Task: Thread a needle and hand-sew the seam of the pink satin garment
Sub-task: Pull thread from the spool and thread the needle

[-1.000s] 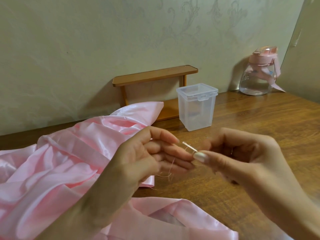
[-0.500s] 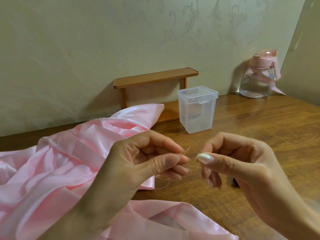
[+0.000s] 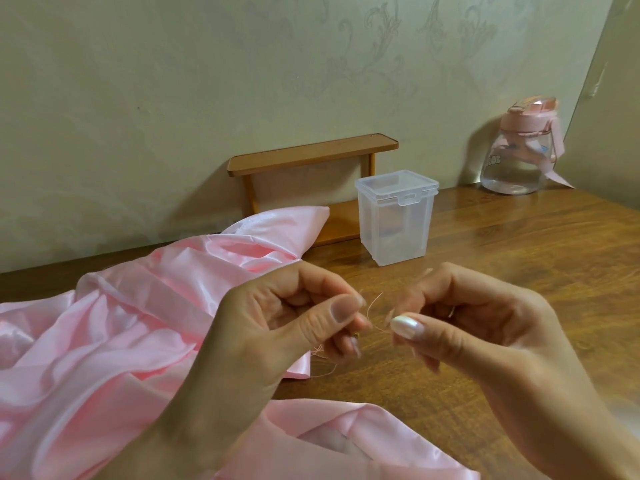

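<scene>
Thread of thin pink fibre loops in the narrow gap between the two hands, which are raised close together above the brown wooden table. The left hand has its fingers curled, and its thumb and forefinger pinch the thread; loose ends trail out below its lower fingers. The right hand is curled too, its thumb pressed against the forefinger where the thread reaches it, so it pinches the strand's other part. The needle cannot be made out: only a faint, blurred pale streak shows above the right forefinger.

The shiny pink satin garment lies crumpled on the table beneath and to the left of the left hand, with one fold passing under both wrists nearer the person. Just beyond the hands stands a clear, square plastic box with a snap lid, shut. Behind it, beyond the left hand, a small brown wooden shelf sits against the pale patterned wall. Well beyond the right hand, a clear bottle with a pink lid and strap stands at the table's far edge.
</scene>
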Demonstrator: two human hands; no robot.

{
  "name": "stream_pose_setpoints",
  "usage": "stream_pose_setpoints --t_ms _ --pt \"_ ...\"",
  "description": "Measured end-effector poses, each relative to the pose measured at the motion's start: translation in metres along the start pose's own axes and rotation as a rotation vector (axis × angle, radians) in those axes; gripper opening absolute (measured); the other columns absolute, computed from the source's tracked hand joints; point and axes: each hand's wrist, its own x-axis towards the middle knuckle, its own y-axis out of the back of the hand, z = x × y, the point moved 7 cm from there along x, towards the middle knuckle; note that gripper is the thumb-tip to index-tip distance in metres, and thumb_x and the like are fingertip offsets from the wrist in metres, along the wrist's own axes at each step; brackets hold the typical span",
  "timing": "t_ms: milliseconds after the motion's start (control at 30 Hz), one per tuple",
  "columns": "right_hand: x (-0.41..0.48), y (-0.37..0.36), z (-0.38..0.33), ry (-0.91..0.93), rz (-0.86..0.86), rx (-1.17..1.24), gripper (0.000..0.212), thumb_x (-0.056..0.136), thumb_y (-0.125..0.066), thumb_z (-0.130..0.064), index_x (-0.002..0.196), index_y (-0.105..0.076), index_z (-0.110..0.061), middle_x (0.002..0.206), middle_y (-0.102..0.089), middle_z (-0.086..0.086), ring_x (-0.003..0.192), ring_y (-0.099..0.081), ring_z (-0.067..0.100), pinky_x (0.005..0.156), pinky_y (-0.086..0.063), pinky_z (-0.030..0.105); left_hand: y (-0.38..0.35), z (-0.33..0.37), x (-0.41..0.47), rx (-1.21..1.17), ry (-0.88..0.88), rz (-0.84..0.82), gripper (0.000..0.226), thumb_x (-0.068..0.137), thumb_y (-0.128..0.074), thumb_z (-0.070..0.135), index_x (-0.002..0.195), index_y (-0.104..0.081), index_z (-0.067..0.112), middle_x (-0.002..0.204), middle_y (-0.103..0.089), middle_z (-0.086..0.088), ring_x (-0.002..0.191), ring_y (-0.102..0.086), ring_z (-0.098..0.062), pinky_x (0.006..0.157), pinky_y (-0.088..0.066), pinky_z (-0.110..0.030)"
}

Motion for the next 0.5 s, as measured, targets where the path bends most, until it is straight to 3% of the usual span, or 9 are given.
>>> stream_pose_setpoints --t_ms 267,500 --pt "-0.004 -0.009 -0.003 -0.01 -0.072 0.07 0.02 0.067 -0.082 -0.031 0.075 -0.071 -0.015 0.06 -0.063 -0.001 0.051 -0.056 0.006 0.05 -0.044 0.014 -0.006 0.009 -0.002 0.131 -0.135 -0.034 0.016 0.07 -0.075 0.039 0.073 -0.073 0.024 0.066 -0.064 0.01 0.057 -0.06 -0.004 0.057 -0.048 -0.013" --pt "-0.005 -0.011 -0.003 -0.042 -0.078 0.096 0.022 0.069 -0.081 -0.033 0.075 -0.071 -0.015 0.058 -0.062 -0.002 0.049 -0.056 0.008 0.048 -0.045 0.016 -0.004 0.009 -0.004 0.142 -0.144 -0.009 0.021 0.073 -0.073 0.041 0.071 -0.068 0.021 0.064 -0.059 0.006 0.058 -0.055 -0.008 0.056 -0.046 -0.016"
